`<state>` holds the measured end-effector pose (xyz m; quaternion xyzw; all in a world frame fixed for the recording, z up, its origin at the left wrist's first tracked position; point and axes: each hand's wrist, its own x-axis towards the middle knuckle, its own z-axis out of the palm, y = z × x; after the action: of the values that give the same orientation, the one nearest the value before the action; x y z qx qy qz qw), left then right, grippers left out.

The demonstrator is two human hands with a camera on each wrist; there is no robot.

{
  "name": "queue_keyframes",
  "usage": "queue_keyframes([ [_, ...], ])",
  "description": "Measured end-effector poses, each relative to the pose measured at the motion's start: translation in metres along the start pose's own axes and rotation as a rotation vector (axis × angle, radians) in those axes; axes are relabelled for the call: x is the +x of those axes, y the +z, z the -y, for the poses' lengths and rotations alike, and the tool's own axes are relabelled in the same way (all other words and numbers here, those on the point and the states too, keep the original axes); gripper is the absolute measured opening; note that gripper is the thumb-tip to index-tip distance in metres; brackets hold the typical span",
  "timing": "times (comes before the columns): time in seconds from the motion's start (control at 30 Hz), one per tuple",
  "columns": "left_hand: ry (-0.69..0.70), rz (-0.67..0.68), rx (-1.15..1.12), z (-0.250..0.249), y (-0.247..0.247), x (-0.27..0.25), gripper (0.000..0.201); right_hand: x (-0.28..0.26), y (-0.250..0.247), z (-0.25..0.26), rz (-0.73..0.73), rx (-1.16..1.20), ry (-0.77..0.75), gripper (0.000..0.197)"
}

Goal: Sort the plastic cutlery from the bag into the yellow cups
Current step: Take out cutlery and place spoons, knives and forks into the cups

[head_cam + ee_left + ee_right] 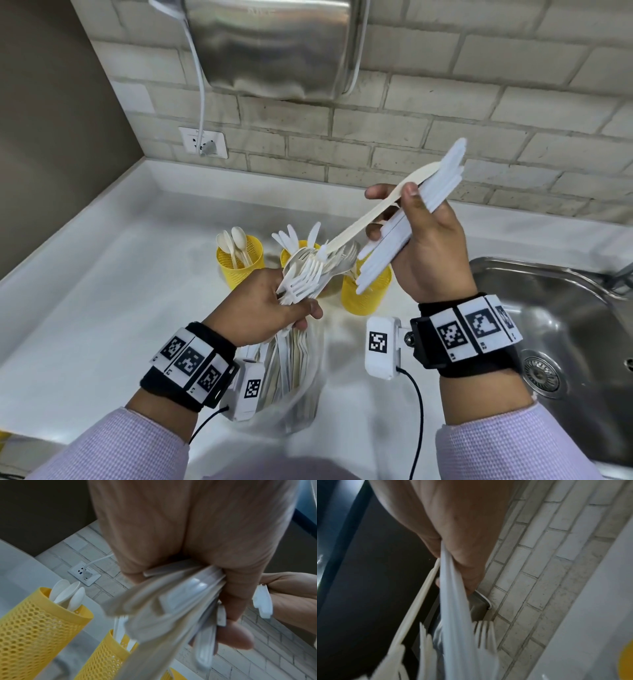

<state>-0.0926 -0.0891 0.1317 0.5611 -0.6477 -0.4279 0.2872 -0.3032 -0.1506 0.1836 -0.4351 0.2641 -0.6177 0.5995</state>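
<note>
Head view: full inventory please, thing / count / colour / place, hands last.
yellow cups: three, yellow mesh, on the counter behind the hands; left one holds spoons, middle one white cutlery, right one partly hidden.
spoons: a few, cream, upright in the left cup.
forks: a bunch, white and cream, tines towards the cups.
knives: a stack, white.
single cream piece: one, long handle slanting down to the fork bunch.
bag: one, clear, on the counter near the person, cutlery inside.
counter: white.
sink: one, steel, right side.
wall socket: one, white, cable plugged in.
steel unit: one, on the brick wall.
left hand: grips the forks.
right hand: holds the knives, pinches the single cream piece.
</note>
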Motion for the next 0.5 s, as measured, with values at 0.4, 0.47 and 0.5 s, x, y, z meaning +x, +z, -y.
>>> queue_keyframes([
  [0.4,0.032,0.034,-0.031,0.007,-0.006,-0.008,0.008,-0.001,0.006,-0.002,-0.189,0.521,0.033,0.021],
  [0.47,0.035,0.040,-0.006,0.009,-0.010,-0.011,0.009,-0.003,0.013,0.000,-0.239,0.422,0.012,0.026],
  [0.5,0.036,0.042,0.006,0.010,-0.013,-0.013,0.010,-0.006,0.018,0.002,-0.253,0.341,-0.016,0.027],
])
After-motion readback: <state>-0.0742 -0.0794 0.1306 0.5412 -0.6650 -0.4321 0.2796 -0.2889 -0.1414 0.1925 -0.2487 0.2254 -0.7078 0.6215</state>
